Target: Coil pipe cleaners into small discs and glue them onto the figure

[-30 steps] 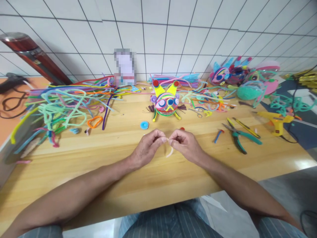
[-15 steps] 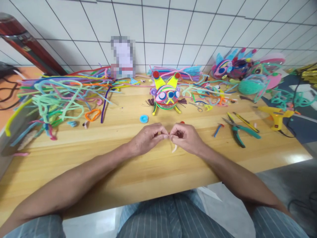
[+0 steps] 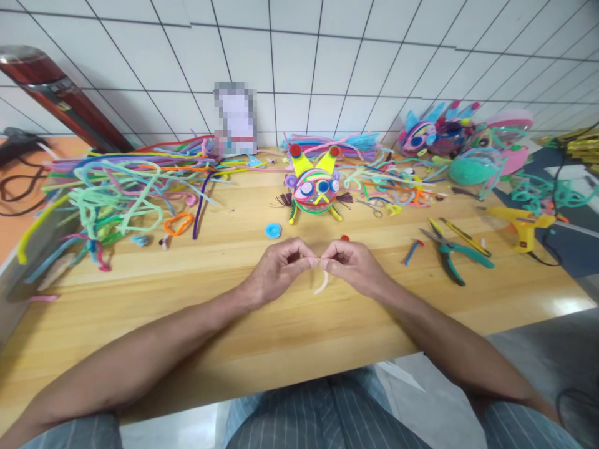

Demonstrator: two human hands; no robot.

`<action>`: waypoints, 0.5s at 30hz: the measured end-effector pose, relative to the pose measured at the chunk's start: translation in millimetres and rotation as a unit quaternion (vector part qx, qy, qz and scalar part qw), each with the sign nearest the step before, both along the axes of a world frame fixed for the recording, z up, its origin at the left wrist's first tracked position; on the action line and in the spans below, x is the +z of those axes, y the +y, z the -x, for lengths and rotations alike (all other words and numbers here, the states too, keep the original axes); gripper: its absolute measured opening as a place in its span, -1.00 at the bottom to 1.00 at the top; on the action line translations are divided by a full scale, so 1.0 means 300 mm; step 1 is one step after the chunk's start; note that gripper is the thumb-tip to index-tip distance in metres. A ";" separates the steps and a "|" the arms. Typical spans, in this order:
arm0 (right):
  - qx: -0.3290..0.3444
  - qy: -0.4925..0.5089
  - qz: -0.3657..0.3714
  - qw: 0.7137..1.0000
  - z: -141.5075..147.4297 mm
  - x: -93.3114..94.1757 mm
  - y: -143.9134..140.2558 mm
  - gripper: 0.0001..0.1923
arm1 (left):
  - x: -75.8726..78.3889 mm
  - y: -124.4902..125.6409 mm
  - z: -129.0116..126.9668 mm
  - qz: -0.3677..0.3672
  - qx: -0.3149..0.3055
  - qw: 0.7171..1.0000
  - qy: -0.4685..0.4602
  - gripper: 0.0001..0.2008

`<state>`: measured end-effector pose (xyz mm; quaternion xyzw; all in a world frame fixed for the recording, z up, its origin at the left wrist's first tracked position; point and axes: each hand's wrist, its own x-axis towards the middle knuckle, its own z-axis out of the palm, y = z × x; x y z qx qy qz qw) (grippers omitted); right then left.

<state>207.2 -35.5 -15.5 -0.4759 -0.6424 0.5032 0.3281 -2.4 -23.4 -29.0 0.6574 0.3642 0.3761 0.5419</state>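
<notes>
Pale strip (image 3: 322,286) is held in a narrow pinch by left hand (image 3: 279,269) and right hand (image 3: 352,265). Fine shaping appears in hand; next move likely calls for steady pressure.

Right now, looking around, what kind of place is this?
Probably a craft workspace: there's a tangled heap of pale-green fuzzy pipe cleaners, a yellow plastic glue gun and a colourful round creature with yellow horns.

a craft workspace — wooden table (image 3: 140,274) strewn with pipe cleaners (image 3: 88,202), pliers (image 3: 444,247), 1 yellow glue gun (image 3: 524,228).
</notes>
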 end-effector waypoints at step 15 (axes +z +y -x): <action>-0.020 -0.011 0.041 0.999 -0.010 0.009 0.015 -0.70 | 0.014 0.068 0.020 0.078 -0.065 0.995 0.003 -0.61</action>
